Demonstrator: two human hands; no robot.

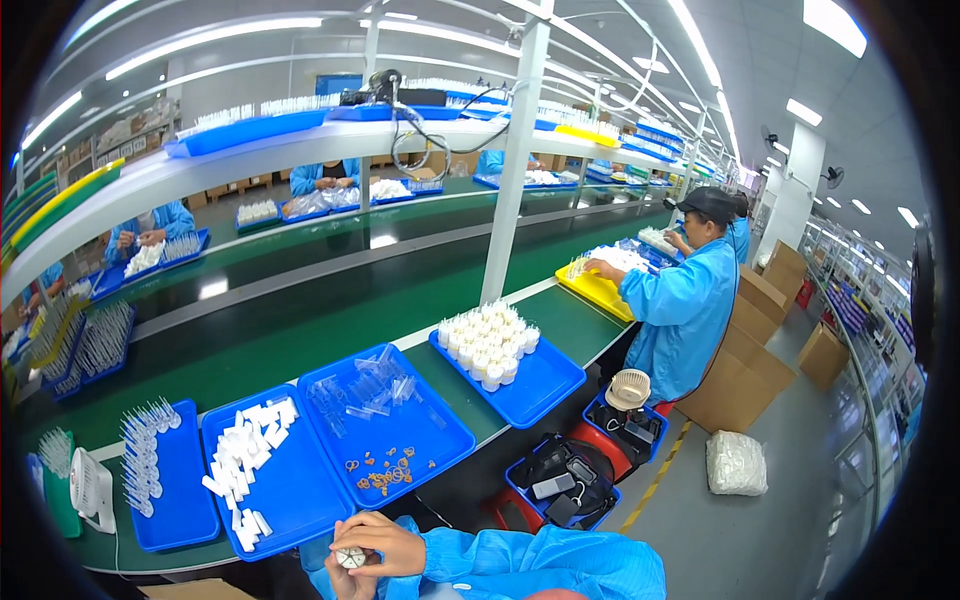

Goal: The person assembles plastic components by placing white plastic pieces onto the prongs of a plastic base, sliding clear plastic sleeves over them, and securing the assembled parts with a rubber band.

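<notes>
Close to my body, below the trays, both hands are closed around a small white round piece [350, 557] with dark lines spreading like a star on its end. My right hand [393, 545] wraps it from above and the right side. From below and the left, my left hand [346, 584] grips it, partly hidden. Just beyond my hands, a blue tray [440, 452] carries clear plastic pieces [370, 385] and small orange-brown rings [388, 472]. White cylinders [245, 450] lie loose in the blue tray [310, 510] left of it.
Farther left, a blue tray [185, 520] holds clear needle-like parts [148, 455] beside a white fan [92, 490]. Capped white pieces [488, 342] stand in a blue tray [550, 385] at right. A co-worker [680, 300] works beyond it. A post [515, 160] rises from the green conveyor [420, 270].
</notes>
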